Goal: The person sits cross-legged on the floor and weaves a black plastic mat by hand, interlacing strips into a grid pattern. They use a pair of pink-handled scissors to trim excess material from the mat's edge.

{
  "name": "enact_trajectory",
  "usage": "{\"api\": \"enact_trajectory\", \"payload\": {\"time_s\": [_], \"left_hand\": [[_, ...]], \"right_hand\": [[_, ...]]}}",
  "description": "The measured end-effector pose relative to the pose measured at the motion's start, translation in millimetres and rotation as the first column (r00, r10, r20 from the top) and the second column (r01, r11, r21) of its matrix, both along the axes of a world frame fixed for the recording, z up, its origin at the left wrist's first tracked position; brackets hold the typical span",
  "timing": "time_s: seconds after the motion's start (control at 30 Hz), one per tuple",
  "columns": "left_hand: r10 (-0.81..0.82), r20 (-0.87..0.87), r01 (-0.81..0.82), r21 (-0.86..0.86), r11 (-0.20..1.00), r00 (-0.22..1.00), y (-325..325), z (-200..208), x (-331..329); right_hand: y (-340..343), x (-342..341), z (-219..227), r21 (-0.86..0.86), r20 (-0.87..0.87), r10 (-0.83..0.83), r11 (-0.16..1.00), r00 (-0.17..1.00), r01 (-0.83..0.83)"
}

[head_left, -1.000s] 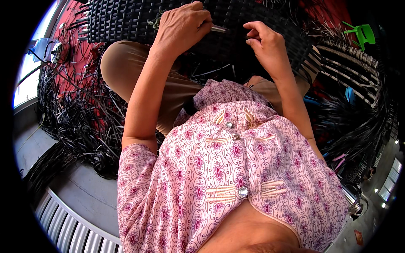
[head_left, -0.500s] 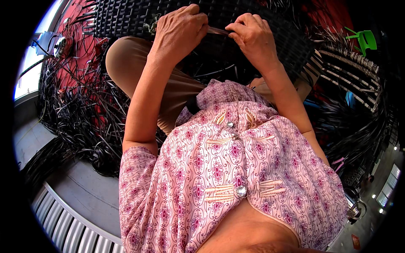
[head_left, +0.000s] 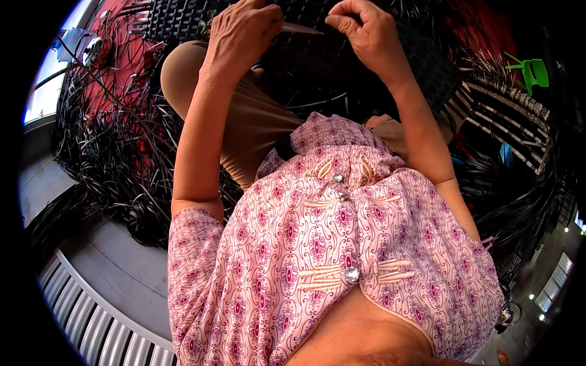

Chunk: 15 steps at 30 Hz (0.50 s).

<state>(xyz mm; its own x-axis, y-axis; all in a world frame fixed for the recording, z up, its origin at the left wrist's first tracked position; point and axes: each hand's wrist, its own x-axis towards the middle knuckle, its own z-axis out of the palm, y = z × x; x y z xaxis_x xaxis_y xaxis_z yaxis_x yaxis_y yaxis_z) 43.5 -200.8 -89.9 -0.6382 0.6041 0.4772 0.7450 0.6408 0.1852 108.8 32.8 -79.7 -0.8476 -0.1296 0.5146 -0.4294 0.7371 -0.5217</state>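
In front of me is a black woven wicker panel (head_left: 177, 18), with its loose strip ends jutting out at the left. My left hand (head_left: 244, 36) is closed above it, at the top edge of the picture. From its fist a thin, pointed, greyish blade (head_left: 302, 29) sticks out to the right; its other end is hidden in the fingers. My right hand (head_left: 369, 36) is raised just beyond the blade's tip, apart from it. Its thumb and fingertips are pinched together, and whatever they may hold is too small to make out.
Tangled black strips (head_left: 116, 158) cover the red floor at the left, with more at the right. A slatted woven frame (head_left: 506, 113) and a small green chair (head_left: 532, 72) stand to the right. A white slatted seat (head_left: 104, 323) is at lower left.
The hands have moved apart and upward in the picture. My right hand has come off the blade, which now shows its pointed tip beside my left fist.
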Motion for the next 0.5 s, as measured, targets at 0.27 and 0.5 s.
{"api": "enact_trajectory", "payload": {"time_s": [0.27,0.5], "left_hand": [[-0.068,-0.102,0.061,-0.071,0.996,0.992,21,11,10],[-0.120,-0.050,0.117,-0.063,0.991,0.992,19,13,1]], "right_hand": [[9,-5,0,-0.653,0.340,0.184,0.752,0.922,0.091],[9,-1,-18,-0.636,0.330,0.150,0.765,0.932,0.102]]}}
